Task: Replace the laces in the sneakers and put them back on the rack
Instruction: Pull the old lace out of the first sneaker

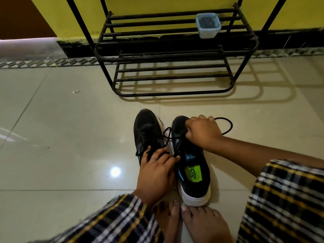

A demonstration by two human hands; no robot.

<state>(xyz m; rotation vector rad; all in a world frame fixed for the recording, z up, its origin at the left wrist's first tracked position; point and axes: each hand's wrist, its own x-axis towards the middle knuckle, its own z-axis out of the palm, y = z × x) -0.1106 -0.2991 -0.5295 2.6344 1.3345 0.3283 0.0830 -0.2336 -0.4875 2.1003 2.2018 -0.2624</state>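
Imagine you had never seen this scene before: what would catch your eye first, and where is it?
First, the two black sneakers side by side on the floor: the right sneaker, with its bright green insole, is worked by both hands. The right hand grips the black lace near the toe, and the left hand pinches it further back. Beyond stands the black metal rack, with a small plastic container on its upper shelf.

Glossy tile floor [70, 137]; matt black metal rack [175, 41]; translucent plastic tub [208, 26].
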